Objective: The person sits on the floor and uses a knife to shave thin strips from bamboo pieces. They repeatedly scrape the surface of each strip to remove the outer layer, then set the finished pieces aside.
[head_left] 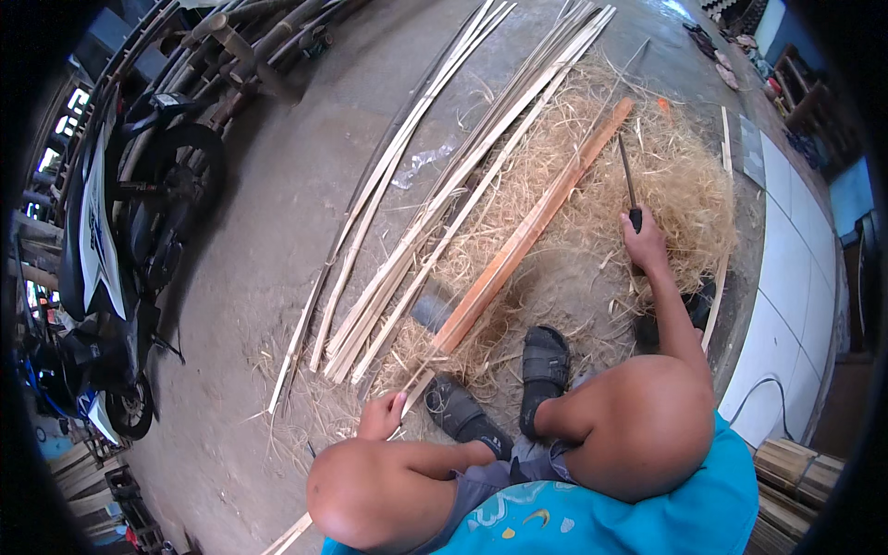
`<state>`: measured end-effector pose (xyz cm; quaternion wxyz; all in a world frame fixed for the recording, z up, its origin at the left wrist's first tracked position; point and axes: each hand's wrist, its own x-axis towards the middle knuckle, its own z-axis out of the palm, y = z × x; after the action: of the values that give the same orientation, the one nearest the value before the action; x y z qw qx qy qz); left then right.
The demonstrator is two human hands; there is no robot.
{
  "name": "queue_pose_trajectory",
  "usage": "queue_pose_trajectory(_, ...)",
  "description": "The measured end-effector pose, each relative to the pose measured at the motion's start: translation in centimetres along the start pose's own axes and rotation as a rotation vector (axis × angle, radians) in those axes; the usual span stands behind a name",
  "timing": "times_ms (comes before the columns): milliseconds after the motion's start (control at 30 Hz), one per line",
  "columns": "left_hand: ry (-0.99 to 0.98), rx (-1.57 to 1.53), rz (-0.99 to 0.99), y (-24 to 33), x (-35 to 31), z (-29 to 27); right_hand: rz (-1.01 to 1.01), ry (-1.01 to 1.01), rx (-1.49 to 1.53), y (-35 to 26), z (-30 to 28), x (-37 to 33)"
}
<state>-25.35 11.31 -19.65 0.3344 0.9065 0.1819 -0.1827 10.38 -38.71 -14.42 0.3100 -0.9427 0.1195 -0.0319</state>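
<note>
My left hand (379, 415) is closed round a pale bamboo strip (418, 388) beside my left knee. The strip runs up to the near end of a long reddish-brown wooden plank (518, 245), which slants away from me over the shavings. How far it continues along the plank I cannot make out. In my right hand (645, 242) is a knife (627, 171), gripped by its black handle, its thin blade pointing away from me. The blade's tip comes close to the far part of the plank. Curly bamboo shavings (680, 208) heap up around and under the blade and plank.
Long pale bamboo strips (462, 190) lie in bundles left of the plank. My sandalled feet (546, 363) rest by the plank's near end. A motorcycle (102, 222) stands at the far left, bamboo poles (250, 55) behind it. White floor tiles (786, 250) edge the right side.
</note>
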Motion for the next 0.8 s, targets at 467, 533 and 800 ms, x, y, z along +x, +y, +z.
queue_pose_trajectory(467, -0.253, -0.241, -0.03, 0.5, 3.3, 0.4, -0.644, -0.758, -0.176, -0.7, 8.9, -13.8)
queue_pose_trajectory(533, -0.251, -0.228, -0.156, -2.9, -0.3, -0.3, -0.467, -0.533, -0.147, 0.0, 8.0, -7.6)
queue_pose_trajectory(800, -0.192, -0.4, -0.16, -1.9, 1.5, 0.0, -0.743, -0.198, -0.079, 4.5, 12.5, -6.4)
